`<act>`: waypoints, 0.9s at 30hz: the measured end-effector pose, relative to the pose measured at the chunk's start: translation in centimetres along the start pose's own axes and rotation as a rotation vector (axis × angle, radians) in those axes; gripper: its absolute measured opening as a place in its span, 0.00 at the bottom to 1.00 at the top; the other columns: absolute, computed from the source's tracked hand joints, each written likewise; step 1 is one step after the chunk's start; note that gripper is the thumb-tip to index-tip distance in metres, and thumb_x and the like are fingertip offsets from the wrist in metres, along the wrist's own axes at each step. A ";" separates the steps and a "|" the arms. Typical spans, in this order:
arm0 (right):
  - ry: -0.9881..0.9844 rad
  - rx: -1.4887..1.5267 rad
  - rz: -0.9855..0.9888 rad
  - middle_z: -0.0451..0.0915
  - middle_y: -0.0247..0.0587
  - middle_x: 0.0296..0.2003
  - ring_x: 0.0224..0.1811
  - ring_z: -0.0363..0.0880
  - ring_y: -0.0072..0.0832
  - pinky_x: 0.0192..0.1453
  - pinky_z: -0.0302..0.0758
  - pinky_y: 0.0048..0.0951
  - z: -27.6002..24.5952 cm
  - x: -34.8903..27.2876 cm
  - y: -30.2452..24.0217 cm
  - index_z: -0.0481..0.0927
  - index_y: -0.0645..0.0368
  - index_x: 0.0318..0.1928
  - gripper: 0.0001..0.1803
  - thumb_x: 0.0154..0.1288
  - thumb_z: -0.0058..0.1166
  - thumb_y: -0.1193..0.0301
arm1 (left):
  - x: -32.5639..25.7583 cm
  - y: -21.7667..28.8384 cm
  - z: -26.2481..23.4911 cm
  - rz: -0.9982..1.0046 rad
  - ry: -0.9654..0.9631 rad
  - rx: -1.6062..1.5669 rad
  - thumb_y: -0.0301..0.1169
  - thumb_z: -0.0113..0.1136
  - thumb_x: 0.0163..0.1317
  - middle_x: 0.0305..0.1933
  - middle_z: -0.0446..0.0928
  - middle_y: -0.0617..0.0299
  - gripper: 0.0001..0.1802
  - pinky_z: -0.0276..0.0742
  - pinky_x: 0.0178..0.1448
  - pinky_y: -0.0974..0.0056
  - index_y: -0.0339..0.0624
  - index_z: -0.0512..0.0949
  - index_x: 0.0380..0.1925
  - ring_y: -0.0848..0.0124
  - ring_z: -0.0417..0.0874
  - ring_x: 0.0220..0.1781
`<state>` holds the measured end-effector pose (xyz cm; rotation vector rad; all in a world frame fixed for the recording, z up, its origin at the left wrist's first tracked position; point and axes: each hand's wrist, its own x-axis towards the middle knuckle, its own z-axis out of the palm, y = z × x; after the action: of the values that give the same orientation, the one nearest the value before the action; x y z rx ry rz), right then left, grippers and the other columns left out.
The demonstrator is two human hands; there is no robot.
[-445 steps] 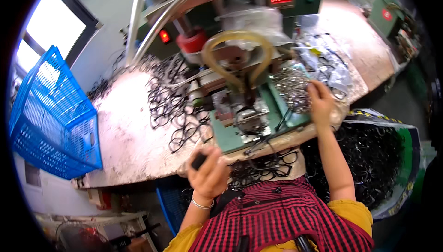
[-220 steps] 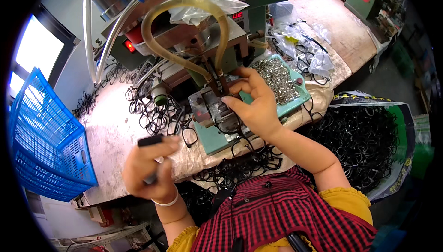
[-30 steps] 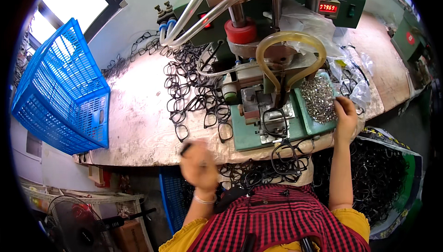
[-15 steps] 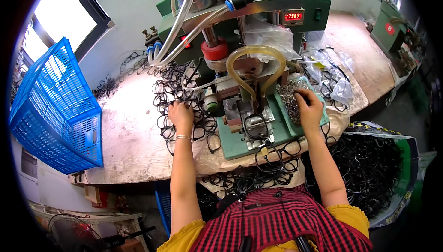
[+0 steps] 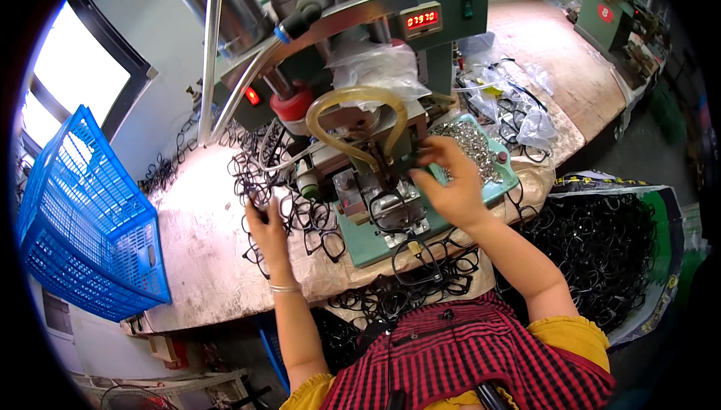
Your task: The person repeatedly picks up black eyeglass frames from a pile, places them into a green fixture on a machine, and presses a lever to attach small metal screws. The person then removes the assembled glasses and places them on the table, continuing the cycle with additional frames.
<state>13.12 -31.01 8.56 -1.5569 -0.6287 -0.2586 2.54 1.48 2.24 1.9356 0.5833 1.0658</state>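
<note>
Among black frames, left hand spread.

The head camera, a wide fisheye worn left of its twin, looks steeply down and ahead over the checked apron — close above the left hand and right hand — toward the green-bodied press beyond. Its curved field bends the workbench edge and spans from blue plastic crate at left to open sack at right.
</note>
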 end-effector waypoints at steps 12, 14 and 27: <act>0.024 0.333 0.203 0.82 0.38 0.36 0.44 0.79 0.21 0.57 0.71 0.24 2.7 -0.8 -0.2 0.69 0.68 0.58 0.25 0.61 0.60 0.81 | -5.3 18.4 1.1 0.295 -0.267 -0.834 0.42 0.32 0.77 0.36 0.82 0.38 0.15 0.81 0.38 0.56 0.44 0.63 0.39 0.54 0.81 0.31; 0.004 0.351 0.210 0.83 0.38 0.36 0.45 0.79 0.21 0.59 0.70 0.25 2.9 -0.5 -1.2 0.69 0.69 0.59 0.25 0.61 0.60 0.81 | -3.5 20.0 2.2 0.388 -0.192 -0.643 0.37 0.31 0.74 0.37 0.81 0.32 0.12 0.82 0.39 0.57 0.42 0.62 0.40 0.55 0.82 0.29; -0.021 0.409 0.218 0.83 0.35 0.34 0.41 0.79 0.19 0.56 0.70 0.25 3.1 -0.6 -0.8 0.68 0.68 0.60 0.27 0.60 0.60 0.80 | -2.6 20.0 3.1 0.410 -0.116 -0.550 0.32 0.30 0.71 0.34 0.81 0.32 0.10 0.85 0.35 0.62 0.38 0.61 0.40 0.56 0.83 0.29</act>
<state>11.59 -28.10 8.61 -1.2201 -0.4863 0.0510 3.88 -12.69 16.86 1.6334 -0.1776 1.1985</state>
